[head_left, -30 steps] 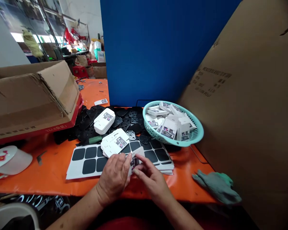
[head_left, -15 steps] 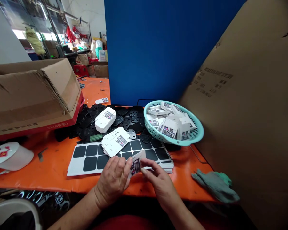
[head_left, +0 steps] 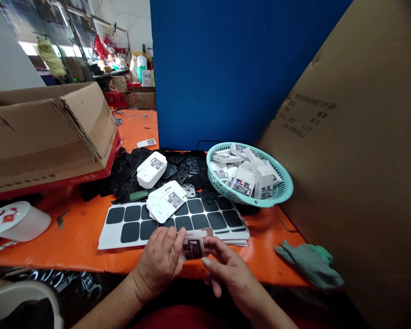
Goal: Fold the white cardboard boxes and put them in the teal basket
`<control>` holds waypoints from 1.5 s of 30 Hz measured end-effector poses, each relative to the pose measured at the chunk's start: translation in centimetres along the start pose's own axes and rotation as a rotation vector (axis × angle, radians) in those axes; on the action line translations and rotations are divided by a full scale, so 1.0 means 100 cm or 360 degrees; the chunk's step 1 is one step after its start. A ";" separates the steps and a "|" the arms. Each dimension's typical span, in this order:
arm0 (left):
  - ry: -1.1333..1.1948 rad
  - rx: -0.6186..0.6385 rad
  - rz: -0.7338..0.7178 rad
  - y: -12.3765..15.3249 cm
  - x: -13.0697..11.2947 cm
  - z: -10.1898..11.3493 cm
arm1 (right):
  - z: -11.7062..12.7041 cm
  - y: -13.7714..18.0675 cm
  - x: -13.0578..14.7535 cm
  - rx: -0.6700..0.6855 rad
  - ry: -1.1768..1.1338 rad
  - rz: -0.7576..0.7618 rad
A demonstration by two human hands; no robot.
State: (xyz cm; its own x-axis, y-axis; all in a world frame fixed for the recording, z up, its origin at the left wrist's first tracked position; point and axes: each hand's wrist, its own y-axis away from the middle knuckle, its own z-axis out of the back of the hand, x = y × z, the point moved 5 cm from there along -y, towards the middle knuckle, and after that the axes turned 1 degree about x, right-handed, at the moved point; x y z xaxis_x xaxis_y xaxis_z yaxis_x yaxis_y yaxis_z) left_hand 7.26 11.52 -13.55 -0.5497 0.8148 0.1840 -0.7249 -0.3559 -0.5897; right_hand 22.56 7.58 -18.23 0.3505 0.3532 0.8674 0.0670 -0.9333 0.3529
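Note:
In my left hand (head_left: 160,256) is a small white printed carton (head_left: 193,249), its fingers closed round the left end. Dark pictures cover the carton's front, and its upper right end stands out as a flap. At that right end is my right hand (head_left: 228,262), thumb and fingers apart; the index finger seems to touch the carton's edge. Just beyond the hands lie flat carton blanks (head_left: 166,201) in a loose stack, resting on white sheets of black rounded-square stickers (head_left: 132,232). A neater stack of blanks (head_left: 151,169) sits behind.
A light-blue basket (head_left: 284,201) full of filled-out cartons stands at the right back. Black plastic parts (head_left: 126,171) spread behind the sheets. An open cardboard box (head_left: 37,141) and a white lidded mug (head_left: 27,224) are leftward. Grey-green gloves (head_left: 310,262) lie by the right edge.
The carton has turned from a slant to nearly level, with its printed side facing me more. My right thumb and fingers have spread and dropped slightly.

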 end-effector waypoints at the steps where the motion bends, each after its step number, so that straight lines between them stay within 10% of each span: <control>1: 0.0031 0.0010 0.0002 0.002 -0.002 0.000 | -0.001 0.001 -0.001 0.0025 -0.0011 -0.0039; 9: 0.0344 0.0004 0.0096 0.012 -0.024 -0.006 | 0.000 0.005 -0.010 0.0109 0.0249 -0.0173; 19: 0.0996 0.0365 0.0606 0.026 -0.039 -0.020 | -0.020 0.007 0.015 0.0302 0.0800 0.0256; 27: 0.2583 0.0393 0.1846 0.035 -0.037 -0.032 | 0.015 0.024 0.016 -0.0573 0.1014 0.0890; 32: 0.2805 0.0552 0.1581 0.047 -0.058 -0.041 | 0.019 0.025 -0.017 -0.0399 0.0723 0.0611; 38: 0.2473 0.0288 0.1492 0.058 -0.046 -0.037 | 0.009 0.031 -0.026 -0.0147 0.0713 0.0456; 45: 0.2718 0.0491 0.1664 0.047 -0.047 -0.029 | 0.005 0.042 -0.025 0.0000 0.0721 0.0503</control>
State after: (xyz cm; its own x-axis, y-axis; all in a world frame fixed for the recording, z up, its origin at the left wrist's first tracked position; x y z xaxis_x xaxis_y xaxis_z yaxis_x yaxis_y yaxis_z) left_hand 7.60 7.32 -19.44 0.0210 -0.2674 -0.9634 -0.5861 -0.7839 0.2048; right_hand 22.39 2.77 -19.11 -0.0833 0.0487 0.9953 0.0237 -0.9984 0.0508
